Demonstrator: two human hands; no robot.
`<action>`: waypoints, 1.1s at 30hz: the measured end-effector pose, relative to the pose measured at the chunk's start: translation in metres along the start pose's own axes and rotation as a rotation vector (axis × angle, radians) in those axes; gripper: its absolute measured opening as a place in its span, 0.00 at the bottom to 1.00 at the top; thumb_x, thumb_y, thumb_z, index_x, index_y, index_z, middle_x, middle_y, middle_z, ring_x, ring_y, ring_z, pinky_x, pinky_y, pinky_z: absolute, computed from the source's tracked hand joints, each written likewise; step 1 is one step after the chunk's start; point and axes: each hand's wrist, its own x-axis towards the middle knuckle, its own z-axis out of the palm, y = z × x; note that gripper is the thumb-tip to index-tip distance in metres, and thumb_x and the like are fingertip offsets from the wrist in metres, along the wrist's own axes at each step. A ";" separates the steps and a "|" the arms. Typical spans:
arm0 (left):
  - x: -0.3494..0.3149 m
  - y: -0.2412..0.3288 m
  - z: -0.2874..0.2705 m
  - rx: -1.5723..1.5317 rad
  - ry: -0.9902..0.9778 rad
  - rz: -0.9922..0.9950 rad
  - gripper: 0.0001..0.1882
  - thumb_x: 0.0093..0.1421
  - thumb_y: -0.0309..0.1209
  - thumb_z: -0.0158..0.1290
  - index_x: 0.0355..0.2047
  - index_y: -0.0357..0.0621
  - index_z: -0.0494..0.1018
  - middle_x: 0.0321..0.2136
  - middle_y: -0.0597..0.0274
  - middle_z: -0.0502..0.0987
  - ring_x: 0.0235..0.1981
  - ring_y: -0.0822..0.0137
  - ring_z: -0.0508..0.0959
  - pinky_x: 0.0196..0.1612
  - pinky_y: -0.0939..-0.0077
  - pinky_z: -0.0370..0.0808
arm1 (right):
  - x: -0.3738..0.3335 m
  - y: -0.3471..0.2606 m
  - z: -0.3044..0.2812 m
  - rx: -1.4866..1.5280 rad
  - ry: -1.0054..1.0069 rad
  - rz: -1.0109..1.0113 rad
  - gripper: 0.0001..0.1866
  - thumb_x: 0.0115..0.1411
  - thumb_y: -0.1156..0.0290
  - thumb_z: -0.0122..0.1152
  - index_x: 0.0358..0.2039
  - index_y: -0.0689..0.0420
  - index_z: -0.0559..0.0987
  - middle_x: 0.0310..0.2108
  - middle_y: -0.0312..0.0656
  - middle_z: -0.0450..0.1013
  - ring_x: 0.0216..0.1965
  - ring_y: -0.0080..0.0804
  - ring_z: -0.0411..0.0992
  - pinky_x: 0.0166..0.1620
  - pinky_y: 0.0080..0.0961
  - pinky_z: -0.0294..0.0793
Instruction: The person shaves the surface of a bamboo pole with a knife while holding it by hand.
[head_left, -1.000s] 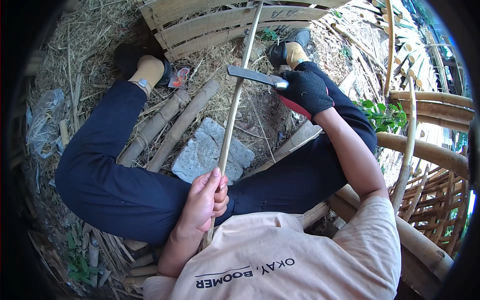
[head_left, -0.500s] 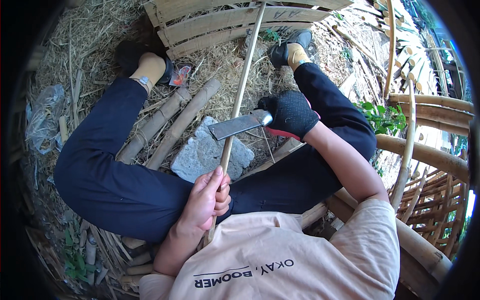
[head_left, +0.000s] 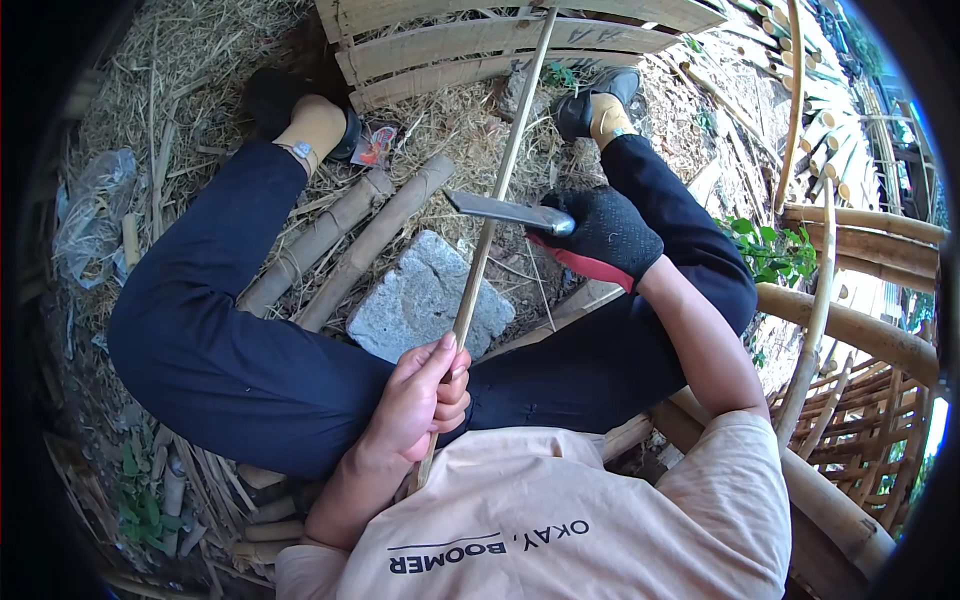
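A long, thin bamboo strip (head_left: 507, 165) slants up from my lap, past a grey stone, toward a slatted crate. Its lower part is gripped by my bare left hand (head_left: 427, 397), thumb laid along it. My right hand (head_left: 600, 235), in a black glove with a red palm side, is closed round a knife whose handle the fingers mostly hide. The knife's broad, square-ended blade (head_left: 500, 210) crosses the strip above my left hand, seen nearly edge-on. Below the blade, between my legs, lies the rough grey stone (head_left: 425, 297).
Two bamboo poles (head_left: 375, 240) lie left of the stone on straw-strewn ground. A slatted wooden crate (head_left: 500, 40) stands beyond my feet. Thick bamboo rails (head_left: 850, 325) and a woven bamboo basket (head_left: 865, 425) are at right. Clear plastic (head_left: 95, 215) lies far left.
The knife has moved up along the strip, away from my left hand, and its blade has turned more edge-on. My left hand keeps its hold. The whole view has shifted slightly.
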 end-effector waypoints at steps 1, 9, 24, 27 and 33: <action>-0.001 0.000 -0.001 0.001 0.003 0.001 0.20 0.74 0.44 0.36 0.27 0.49 0.61 0.12 0.79 0.48 0.10 0.84 0.46 0.11 0.85 0.44 | -0.001 0.003 0.010 0.049 0.036 -0.152 0.17 0.57 0.51 0.61 0.37 0.50 0.82 0.29 0.49 0.78 0.33 0.53 0.77 0.39 0.45 0.75; 0.005 -0.007 0.000 0.032 0.014 0.014 0.20 0.74 0.45 0.36 0.26 0.50 0.61 0.12 0.79 0.48 0.10 0.84 0.45 0.10 0.85 0.44 | 0.007 0.006 0.016 -0.100 -0.026 -0.121 0.12 0.52 0.59 0.61 0.32 0.52 0.81 0.26 0.51 0.77 0.31 0.53 0.77 0.37 0.44 0.76; 0.000 0.000 -0.001 -0.033 -0.021 -0.021 0.19 0.74 0.43 0.35 0.27 0.49 0.62 0.12 0.79 0.48 0.10 0.84 0.46 0.11 0.85 0.44 | 0.009 0.030 0.004 0.130 0.093 0.058 0.15 0.56 0.54 0.66 0.33 0.54 0.83 0.26 0.51 0.77 0.31 0.50 0.77 0.37 0.36 0.75; -0.001 0.000 -0.003 -0.052 -0.035 -0.030 0.19 0.74 0.43 0.35 0.27 0.49 0.62 0.12 0.79 0.48 0.10 0.84 0.46 0.11 0.86 0.45 | -0.002 0.005 0.005 -0.024 0.003 -0.190 0.15 0.52 0.55 0.69 0.34 0.51 0.83 0.25 0.48 0.77 0.29 0.52 0.76 0.36 0.39 0.76; 0.002 -0.003 -0.002 -0.006 -0.019 -0.016 0.20 0.74 0.44 0.35 0.27 0.50 0.61 0.12 0.79 0.48 0.10 0.84 0.46 0.11 0.85 0.44 | 0.002 0.003 0.005 -0.102 -0.058 -0.147 0.12 0.49 0.59 0.63 0.31 0.52 0.82 0.26 0.51 0.77 0.31 0.53 0.77 0.37 0.44 0.76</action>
